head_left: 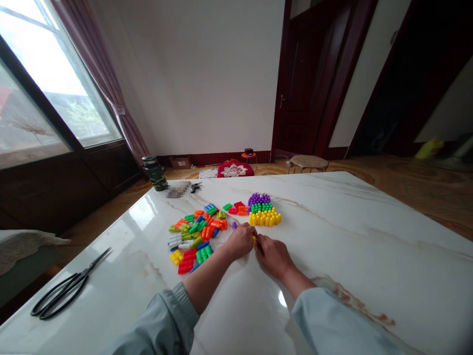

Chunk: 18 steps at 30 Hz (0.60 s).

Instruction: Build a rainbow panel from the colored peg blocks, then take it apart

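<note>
My left hand (241, 240) and my right hand (271, 255) meet over the white marble table (332, 256), fingers curled together on a small yellow plastic piece (254, 239). Just beyond them lies an assembled block of purple, green and yellow pieces (263, 210). A loose pile of colourful plastic pieces (195, 234) spreads to the left of my left hand. A single purple piece (234, 225) lies right by my left knuckles.
Black scissors (68, 286) lie near the table's left edge. A dark green flask (154, 172), a blurred object and small scissors (195, 186) sit at the far left corner. A red cushion (234, 169) and a low stool (308, 162) stand on the floor beyond.
</note>
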Motion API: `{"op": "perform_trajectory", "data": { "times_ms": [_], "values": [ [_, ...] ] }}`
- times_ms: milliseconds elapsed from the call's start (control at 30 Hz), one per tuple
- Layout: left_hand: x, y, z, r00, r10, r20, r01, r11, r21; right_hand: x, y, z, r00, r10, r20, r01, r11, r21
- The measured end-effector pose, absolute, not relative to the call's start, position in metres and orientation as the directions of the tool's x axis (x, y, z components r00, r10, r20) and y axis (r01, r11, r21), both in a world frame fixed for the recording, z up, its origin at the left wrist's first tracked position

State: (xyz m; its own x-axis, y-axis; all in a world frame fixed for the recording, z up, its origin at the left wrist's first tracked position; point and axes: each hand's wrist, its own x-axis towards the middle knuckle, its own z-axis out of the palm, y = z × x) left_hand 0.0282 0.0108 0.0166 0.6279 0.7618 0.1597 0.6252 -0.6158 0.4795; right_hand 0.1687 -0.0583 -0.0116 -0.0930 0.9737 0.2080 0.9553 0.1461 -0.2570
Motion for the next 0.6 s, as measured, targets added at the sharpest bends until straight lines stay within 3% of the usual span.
{"op": "perform_trajectory", "data": {
  "times_ms": [400, 600],
  "values": [
    [0.027, 0.01, 0.001, 0.533, 0.817, 0.222, 0.593, -0.547, 0.591, 0.168, -0.057, -0.013, -0.084, 0.973, 0.216, 0.955, 0.14, -0.262],
    [0.039, 0.026, -0.009, 0.483, 0.813, 0.326, 0.522, -0.566, 0.638, 0.169, -0.056, -0.016, -0.081, 0.972, 0.221, 0.958, 0.137, -0.252]
  ]
}}
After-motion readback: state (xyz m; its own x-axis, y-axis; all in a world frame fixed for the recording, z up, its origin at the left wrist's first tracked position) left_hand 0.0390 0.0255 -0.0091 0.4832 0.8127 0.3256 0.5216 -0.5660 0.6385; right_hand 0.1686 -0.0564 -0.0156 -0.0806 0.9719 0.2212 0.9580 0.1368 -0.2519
